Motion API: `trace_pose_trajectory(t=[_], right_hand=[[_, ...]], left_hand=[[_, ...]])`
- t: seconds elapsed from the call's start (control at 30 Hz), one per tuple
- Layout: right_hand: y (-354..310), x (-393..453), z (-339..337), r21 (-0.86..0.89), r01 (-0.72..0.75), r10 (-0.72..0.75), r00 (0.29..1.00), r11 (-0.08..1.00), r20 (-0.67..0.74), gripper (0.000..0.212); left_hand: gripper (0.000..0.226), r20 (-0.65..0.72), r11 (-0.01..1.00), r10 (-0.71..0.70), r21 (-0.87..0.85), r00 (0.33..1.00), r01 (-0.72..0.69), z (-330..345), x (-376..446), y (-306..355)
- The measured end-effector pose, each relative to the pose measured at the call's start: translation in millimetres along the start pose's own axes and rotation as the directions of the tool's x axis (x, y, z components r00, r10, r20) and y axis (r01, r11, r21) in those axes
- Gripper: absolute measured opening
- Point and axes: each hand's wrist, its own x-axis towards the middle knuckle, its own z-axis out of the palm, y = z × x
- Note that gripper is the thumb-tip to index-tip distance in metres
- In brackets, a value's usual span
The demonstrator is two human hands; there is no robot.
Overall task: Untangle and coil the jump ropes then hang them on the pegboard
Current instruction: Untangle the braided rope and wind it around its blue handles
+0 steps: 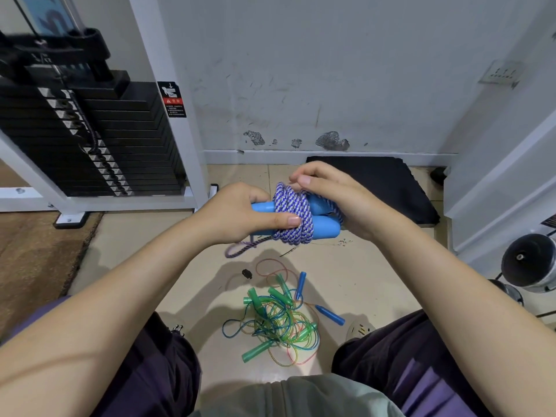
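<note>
I hold a blue-and-white braided jump rope (291,216) in front of me, its cord wound in several turns around its two light blue handles (326,228). My left hand (240,213) grips the handles at their left end, thumb pressed on the wraps. My right hand (334,194) pinches the cord at the top of the winding. A short loose loop of cord (240,251) hangs below the bundle. On the floor between my knees lies a tangle of thin plastic jump ropes (279,322) with green handles and blue handles (329,315). No pegboard is in view.
A weight-stack machine (90,139) with a white frame stands at the left. A black mat (382,188) lies against the wall ahead. A dumbbell (529,263) rests at the right. A small black object (247,273) lies on the tile floor.
</note>
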Motion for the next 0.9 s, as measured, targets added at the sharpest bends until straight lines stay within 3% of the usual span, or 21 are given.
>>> trace_pose_trajectory(t=[0.2, 0.27, 0.33, 0.43, 0.53, 0.6, 0.7, 0.8, 0.9], right_hand=[[-0.9, -2.1, -0.8, 0.243, -0.138, 0.087, 0.974, 0.960, 0.208, 0.045], [2.1, -0.2, 0.0, 0.233, -0.142, 0.091, 0.972, 0.962, 0.217, 0.045], [4.8, 1.3, 0.7, 0.018, -0.073, 0.069, 0.984, 0.997, 0.161, 0.038], [7.0, 0.8, 3.3, -0.346, 0.042, 0.000, 0.993, 0.937, 0.120, 0.046], [8.6, 1.9, 9.8, -0.415, 0.066, 0.006, 0.985, 0.907, 0.170, 0.050], [7.8, 3.4, 10.0, -0.356, 0.020, 0.047, 0.983, 0.934, 0.178, 0.041], [5.3, 3.8, 5.2, -0.118, -0.068, 0.092, 0.973, 0.991, 0.211, 0.026], [3.6, 3.6, 2.8, 0.058, -0.143, 0.124, 0.960, 0.988, 0.252, 0.035], [1.2, 5.1, 0.2, 0.264, -0.223, 0.149, 0.951, 0.938, 0.271, 0.051]], left_hand=[[0.076, 0.041, 0.998, -0.011, -0.057, 0.999, 0.014, -3.4, 0.4, -2.7], [0.070, 0.065, 0.998, -0.025, -0.053, 0.998, 0.028, -5.3, 1.1, -4.5], [0.065, 0.087, 0.998, -0.053, -0.014, 0.995, 0.055, -7.3, 0.7, -6.0], [0.060, 0.102, 0.991, -0.099, 0.105, 0.990, 0.089, -7.1, -0.5, -7.6], [0.061, 0.132, 0.987, -0.073, 0.148, 0.989, 0.054, -4.0, -1.0, -8.6], [0.063, 0.166, 0.994, -0.049, 0.102, 0.985, 0.033, -3.3, -1.6, -6.9], [0.063, 0.148, 0.999, -0.019, 0.041, 0.989, 0.013, -4.4, -2.6, -3.8], [0.053, 0.114, 1.000, -0.007, -0.004, 0.993, 0.007, -6.0, -2.2, -3.6], [0.067, 0.028, 0.997, -0.031, -0.076, 0.999, 0.033, -6.4, -1.4, -4.1]])
